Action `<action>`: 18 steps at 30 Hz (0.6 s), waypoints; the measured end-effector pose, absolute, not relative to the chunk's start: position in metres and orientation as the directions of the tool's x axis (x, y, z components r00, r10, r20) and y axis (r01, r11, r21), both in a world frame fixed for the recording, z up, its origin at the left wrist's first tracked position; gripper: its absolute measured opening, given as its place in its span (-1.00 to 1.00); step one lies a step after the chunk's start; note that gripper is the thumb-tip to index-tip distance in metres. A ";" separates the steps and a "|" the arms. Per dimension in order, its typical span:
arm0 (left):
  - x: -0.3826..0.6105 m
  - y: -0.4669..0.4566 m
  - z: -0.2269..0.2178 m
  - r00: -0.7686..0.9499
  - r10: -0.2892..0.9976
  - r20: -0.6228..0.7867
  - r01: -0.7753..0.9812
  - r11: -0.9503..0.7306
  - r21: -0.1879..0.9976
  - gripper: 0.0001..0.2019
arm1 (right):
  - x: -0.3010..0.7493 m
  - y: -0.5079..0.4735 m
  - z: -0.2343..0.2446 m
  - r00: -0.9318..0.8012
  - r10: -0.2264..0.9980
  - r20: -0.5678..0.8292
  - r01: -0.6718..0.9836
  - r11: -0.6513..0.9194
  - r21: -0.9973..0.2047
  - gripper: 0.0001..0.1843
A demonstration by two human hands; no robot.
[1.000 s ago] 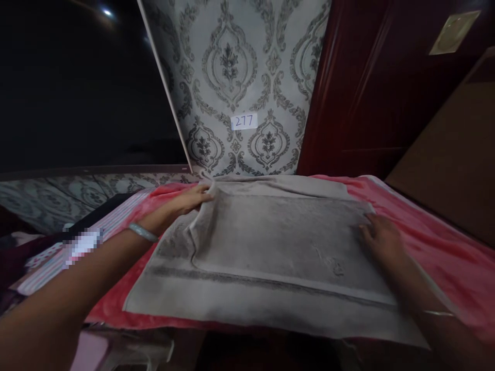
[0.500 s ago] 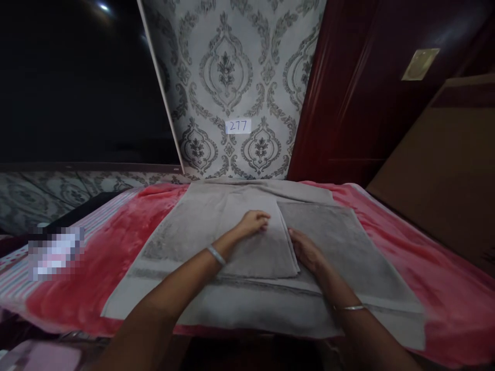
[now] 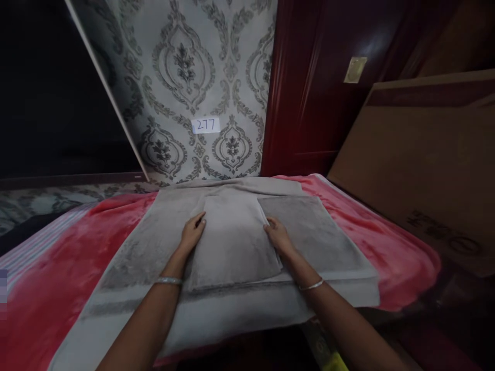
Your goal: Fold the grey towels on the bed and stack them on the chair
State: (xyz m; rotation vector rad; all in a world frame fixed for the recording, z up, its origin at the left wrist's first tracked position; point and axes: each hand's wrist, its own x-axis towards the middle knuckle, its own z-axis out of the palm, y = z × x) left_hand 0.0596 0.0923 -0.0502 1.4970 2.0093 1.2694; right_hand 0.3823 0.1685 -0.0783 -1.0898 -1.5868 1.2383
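A light grey folded towel (image 3: 232, 247) lies in several layers on a larger spread of grey plush cloth (image 3: 150, 242). At the towel's left edge is my left hand (image 3: 192, 232), its thumb and fingers closed on the side. My right hand (image 3: 279, 238) pinches the layered right edge with thumb and forefinger. Both hands are level with each other, with the towel between them. The undersides of the fingers are partly hidden. Each wrist wears a silvery bracelet.
Beneath the grey cloth spreads a red-pink blanket (image 3: 58, 263). A large cardboard box (image 3: 421, 165) leans at the right, near a dark red door (image 3: 301, 93). At the left stands a dark screen (image 3: 50, 103). A paper marked 277 (image 3: 206, 125) is on the patterned wall.
My left hand has moved left from above the towel to its left edge. My right hand has closed at the right edge. The view has turned to the right.
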 end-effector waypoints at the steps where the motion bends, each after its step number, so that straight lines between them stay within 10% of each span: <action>1: 0.058 0.093 -0.052 -0.377 0.892 0.250 0.610 0.036 0.792 -0.51 | 0.385 0.165 -0.078 -0.255 0.963 0.083 0.185 0.133 -0.974 -0.55; 18: 0.064 0.087 -0.058 -0.241 0.897 0.370 0.838 0.000 0.545 -0.58 | 0.356 0.204 -0.024 -0.175 0.969 0.175 0.716 0.248 -0.652 -0.41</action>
